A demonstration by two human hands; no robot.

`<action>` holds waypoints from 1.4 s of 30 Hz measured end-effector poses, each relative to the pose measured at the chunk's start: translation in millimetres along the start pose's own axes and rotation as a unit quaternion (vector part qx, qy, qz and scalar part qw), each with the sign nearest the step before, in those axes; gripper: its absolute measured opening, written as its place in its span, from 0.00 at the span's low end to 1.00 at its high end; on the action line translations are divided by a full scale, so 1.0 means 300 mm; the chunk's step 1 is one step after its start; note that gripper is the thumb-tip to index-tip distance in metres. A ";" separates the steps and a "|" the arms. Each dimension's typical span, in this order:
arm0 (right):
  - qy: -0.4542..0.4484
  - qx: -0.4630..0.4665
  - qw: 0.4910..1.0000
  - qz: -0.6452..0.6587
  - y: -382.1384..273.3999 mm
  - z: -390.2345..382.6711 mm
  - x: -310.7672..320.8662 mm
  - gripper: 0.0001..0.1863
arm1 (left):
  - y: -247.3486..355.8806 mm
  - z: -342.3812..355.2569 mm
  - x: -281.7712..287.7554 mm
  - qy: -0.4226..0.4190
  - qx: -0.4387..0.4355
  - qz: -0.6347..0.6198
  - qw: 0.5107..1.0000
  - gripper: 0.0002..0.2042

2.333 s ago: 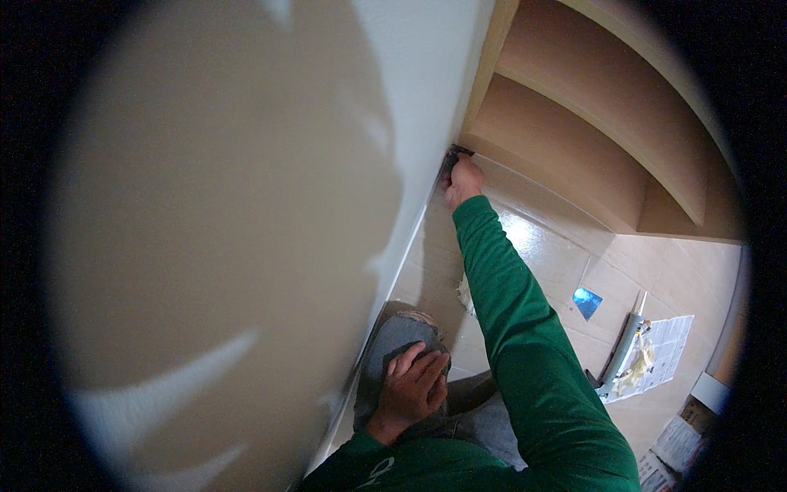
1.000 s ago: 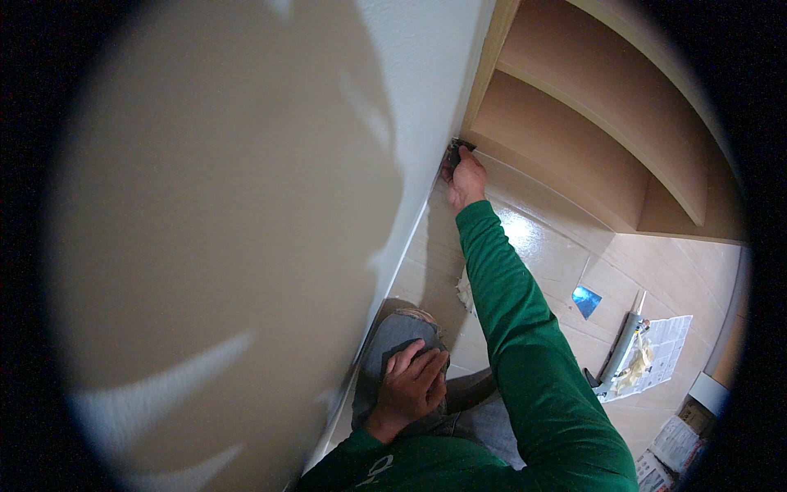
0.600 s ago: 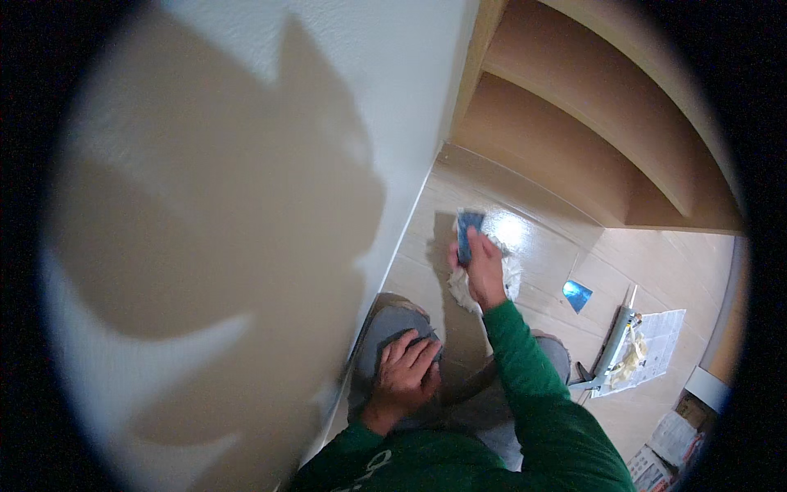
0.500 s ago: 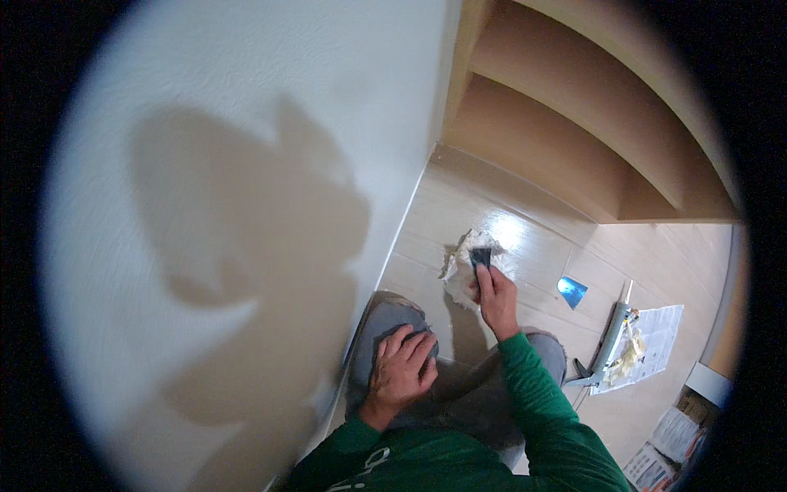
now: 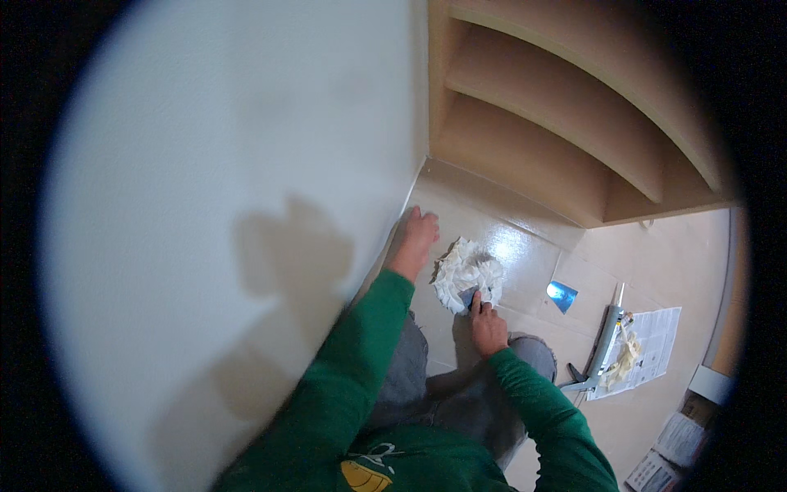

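My right hand (image 5: 489, 330) grips a small dark flat scraper (image 5: 468, 297), its blade against the near side of a wad of crumpled white paper (image 5: 464, 266) on the floor. Farther off to the left, my left hand (image 5: 419, 239) reaches down beside the foot of the white wall (image 5: 246, 123). Its fingers are partly bent and slightly apart, and nothing shows in them. Whether the fingertips touch the floor or the wall, I cannot tell. A thin white line runs along the joint between wall and floor (image 5: 525, 254).
Ahead stands a wooden shelf unit (image 5: 525, 123). On the right are a shiny blue flat piece (image 5: 562, 296), a caulking gun (image 5: 605, 344) and a sheet of newspaper (image 5: 658, 344) bearing a crumpled yellowish lump (image 5: 625, 364). Printed packages (image 5: 679, 439) lie at the lower right.
My left hand has left my knee and moved forward to the wall's foot. My right hand has drawn the scraper back toward me, to the paper wad's near side.
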State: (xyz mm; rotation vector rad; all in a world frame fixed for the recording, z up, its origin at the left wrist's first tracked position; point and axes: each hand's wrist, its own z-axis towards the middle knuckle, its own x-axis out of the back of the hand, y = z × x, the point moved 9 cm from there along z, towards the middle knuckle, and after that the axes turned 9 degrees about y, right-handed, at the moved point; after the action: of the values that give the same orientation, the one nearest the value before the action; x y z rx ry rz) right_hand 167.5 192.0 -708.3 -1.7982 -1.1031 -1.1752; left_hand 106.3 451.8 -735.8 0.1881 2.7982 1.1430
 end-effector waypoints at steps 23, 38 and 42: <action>0.037 0.017 0.995 0.093 -0.036 0.009 -0.016 0.38 | 0.211 0.417 -0.412 0.046 -0.251 0.735 0.628 0.30; 0.026 0.018 0.996 0.082 -0.003 -0.006 -0.025 0.40 | 0.147 0.446 -0.487 0.042 -0.266 0.871 0.412 0.34; 0.010 0.002 0.997 0.080 0.015 -0.013 -0.032 0.39 | 0.164 0.403 -0.485 0.083 -0.277 0.762 0.580 0.34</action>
State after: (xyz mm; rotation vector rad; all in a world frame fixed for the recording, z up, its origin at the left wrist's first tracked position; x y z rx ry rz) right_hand 168.4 184.2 -716.5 -1.8304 -0.9299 -1.0925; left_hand 271.6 546.9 -778.7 2.7532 1.5440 2.0790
